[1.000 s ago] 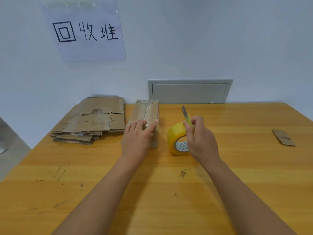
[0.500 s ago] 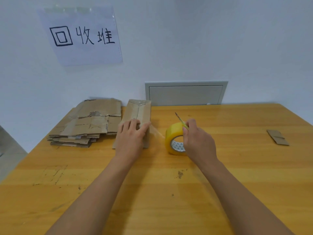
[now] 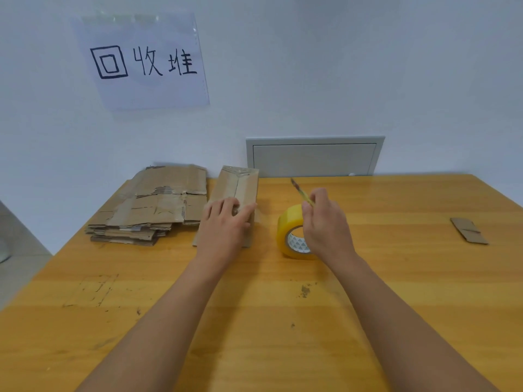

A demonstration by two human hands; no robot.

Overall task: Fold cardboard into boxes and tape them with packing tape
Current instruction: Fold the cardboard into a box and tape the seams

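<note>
Tape strand seen a moment ago between small brown taped cardboard box (image 3: 236, 190) and yellow packing tape roll (image 3: 294, 236) now gone: likely cut, this strip done. Left hand (image 3: 226, 230) flat on box near end, fingers (image 3: 223, 206) straight, slightly spread, pressing. Right hand (image 3: 325, 230) curled around yellow-handled utility knife (image 3: 301, 190), blade pointing up-away, roll just left of those fingers. Box long, narrow, glossy tape along seam, far end sealed. Flattened cardboard stack (image 3: 147, 207) left of left fingers on wooden bench (image 3: 396, 278).

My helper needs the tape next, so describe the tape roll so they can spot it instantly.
On the wooden table, look just right of the taped box. The tape roll stands on edge under the right hand, the only glossy yellow ring among brown cardboard.
</note>
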